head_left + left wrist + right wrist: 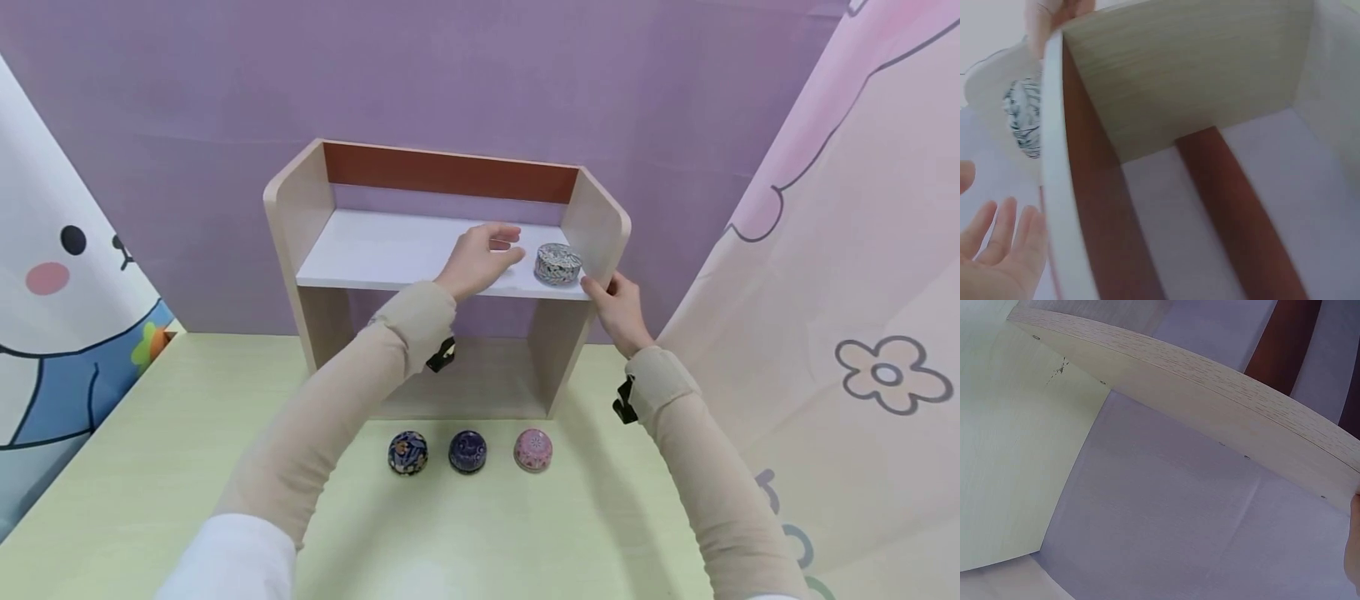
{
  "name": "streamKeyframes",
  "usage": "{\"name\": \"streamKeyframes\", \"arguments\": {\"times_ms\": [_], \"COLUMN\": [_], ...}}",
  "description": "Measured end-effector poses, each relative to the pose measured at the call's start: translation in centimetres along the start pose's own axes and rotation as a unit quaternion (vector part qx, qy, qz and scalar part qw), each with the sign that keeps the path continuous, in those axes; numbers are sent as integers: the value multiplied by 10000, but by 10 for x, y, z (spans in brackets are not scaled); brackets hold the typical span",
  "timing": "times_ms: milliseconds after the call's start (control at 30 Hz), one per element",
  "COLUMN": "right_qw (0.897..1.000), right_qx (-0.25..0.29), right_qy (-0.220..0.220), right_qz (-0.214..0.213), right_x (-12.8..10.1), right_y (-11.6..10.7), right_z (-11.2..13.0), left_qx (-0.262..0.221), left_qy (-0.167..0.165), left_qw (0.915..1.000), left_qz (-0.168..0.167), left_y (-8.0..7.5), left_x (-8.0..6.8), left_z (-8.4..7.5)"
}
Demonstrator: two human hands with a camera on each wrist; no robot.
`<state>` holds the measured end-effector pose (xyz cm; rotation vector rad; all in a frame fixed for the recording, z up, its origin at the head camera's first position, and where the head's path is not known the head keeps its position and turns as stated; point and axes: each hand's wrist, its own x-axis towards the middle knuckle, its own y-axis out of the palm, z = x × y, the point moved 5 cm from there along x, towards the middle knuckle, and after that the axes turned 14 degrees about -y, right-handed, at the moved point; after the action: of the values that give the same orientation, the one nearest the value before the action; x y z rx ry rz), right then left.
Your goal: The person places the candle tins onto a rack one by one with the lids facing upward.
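On the shelf unit's (307,200) white upper board (390,246), close to its right side panel (596,225), sat a round black-and-white patterned tin (557,264), untouched. Doing this bit well probably meant bracing the shelf unit with one hand and nudging the tin gently with the other, since a clumsy bump could've tipped it off the front. The left hand (482,260) hovered over the upper board, left of the tin and apart from it, thumb away from the slightly bent, loosely spread fingers (1007,228), pinching nothing. The right hand (619,312) pinched the right side panel by its front edge; can't tell how hard. Both forearms angled inward. Blue floral (407,452), purple (467,451) and pink tins (533,450) lined up in front of the shelf unit.
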<state>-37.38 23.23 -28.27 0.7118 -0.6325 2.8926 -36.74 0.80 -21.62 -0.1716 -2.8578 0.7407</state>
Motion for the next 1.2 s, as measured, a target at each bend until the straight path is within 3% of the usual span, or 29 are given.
{"name": "streamKeyframes", "arguments": {"times_ms": [133,333,500,967,1200], "right_qw": [10000,10000,10000,10000,10000], "right_qx": [-4,7,45,55,56], "right_qy": [44,37,32,71,37], "right_qz": [41,-7,3,25,-36], "right_x": [0,1,1,2,3], "right_y": [0,-1,0,4,3], "right_z": [-1,-2,-2,0,0], "left_qx": [-30,4,22,755,942], "left_qy": [364,986,1385,1380,1201], "left_qw": [9991,9947,9895,9873,9882], "left_qz": [-236,-307,-417,-220,149], "left_y": [-6,-8,-8,-2,2], "left_x": [-13,-37,-56,-94,-110], "left_z": [-6,-15,-7,48,82]}}
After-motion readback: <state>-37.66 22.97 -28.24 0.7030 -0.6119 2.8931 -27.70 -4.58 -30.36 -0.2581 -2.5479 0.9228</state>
